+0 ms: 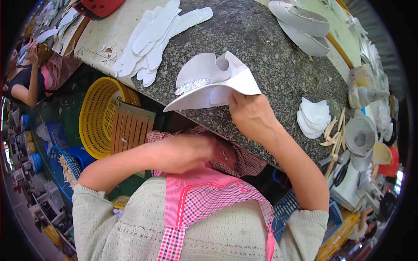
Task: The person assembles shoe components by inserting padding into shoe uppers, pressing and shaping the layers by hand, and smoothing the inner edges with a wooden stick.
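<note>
My right hand [252, 115] is closed on the edge of a white shoe upper [217, 93], fingers tucked under it. The upper is tilted above the near edge of the stone-topped bench [261, 56], its pointed end toward the left and a glittery strip [191, 85] along its side. Low in front of my apron [209, 185] is my left hand [187, 152], smeared by motion, its fingers indistinct. To the right of my right hand lies a small stack of white curved pieces [313, 117]. Long white insole-shaped pieces [152, 41] are piled at the far left of the bench.
More white shoe uppers [302, 26] rest at the back right. Thin pale strips [335, 135] and a white cup-like container [360, 135] are on the right. A yellow basket [87, 117] and a slatted wooden stool [133, 130] stand at left. Another person [28, 82] sits at far left.
</note>
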Tool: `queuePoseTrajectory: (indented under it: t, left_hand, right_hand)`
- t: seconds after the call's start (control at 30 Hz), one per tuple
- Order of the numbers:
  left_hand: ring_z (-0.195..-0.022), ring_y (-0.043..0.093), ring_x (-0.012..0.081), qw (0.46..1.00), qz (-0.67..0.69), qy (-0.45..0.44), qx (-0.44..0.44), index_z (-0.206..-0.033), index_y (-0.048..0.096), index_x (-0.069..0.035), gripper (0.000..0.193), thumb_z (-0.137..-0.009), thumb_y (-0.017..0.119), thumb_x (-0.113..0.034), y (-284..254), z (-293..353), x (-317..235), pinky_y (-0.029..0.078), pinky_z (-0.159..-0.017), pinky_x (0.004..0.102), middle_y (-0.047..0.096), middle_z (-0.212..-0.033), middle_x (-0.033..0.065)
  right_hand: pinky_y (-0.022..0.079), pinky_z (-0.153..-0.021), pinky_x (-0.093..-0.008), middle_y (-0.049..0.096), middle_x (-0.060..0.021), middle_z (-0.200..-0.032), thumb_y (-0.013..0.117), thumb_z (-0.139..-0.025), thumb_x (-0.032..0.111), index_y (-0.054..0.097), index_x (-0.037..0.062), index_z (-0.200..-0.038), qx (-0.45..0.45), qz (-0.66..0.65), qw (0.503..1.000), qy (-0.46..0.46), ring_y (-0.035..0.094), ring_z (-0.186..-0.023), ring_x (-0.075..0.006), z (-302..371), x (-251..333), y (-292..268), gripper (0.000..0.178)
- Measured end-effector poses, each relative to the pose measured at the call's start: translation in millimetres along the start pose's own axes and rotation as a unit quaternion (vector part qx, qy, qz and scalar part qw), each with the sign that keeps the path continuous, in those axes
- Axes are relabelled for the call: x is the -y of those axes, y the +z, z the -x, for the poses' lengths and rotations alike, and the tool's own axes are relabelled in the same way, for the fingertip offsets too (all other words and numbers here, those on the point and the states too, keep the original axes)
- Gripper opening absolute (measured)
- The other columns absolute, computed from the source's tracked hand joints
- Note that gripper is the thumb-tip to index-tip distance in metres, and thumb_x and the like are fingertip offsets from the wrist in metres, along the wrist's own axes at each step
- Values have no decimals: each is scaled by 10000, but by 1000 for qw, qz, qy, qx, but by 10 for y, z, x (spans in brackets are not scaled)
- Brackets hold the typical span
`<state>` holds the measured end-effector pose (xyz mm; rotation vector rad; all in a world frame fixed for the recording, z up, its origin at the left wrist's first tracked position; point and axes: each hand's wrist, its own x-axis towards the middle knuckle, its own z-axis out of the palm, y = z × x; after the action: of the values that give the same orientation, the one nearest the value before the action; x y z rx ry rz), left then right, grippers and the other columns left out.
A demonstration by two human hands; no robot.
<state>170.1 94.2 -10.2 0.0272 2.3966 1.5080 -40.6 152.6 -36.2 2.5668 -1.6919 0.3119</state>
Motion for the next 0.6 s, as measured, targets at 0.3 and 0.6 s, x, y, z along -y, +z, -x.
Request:
queuePoseTrajectory:
  t: [0.3,0.6]
  left_hand:
    - [-954,576,303,821,-420,-19,-386,-1188,500,-25,600,-722,657,-369,-54,-508,305,474,-797,369,570,-1059,159]
    - [-935,611,247,836,-513,-19,-192,-1002,611,-20,348,-679,605,-149,-508,-589,239,497,-798,350,625,-980,108]
  right_hand:
    - [498,-632,-424,607,-178,-766,567,-672,8,607,-20,-824,-140,-110,979,95,596,-677,-364,241,-106,59,160]
    - [484,-791,-430,579,-176,-1076,501,-663,-70,492,38,-1152,-1,-241,941,237,568,-981,-360,344,-292,-20,501]
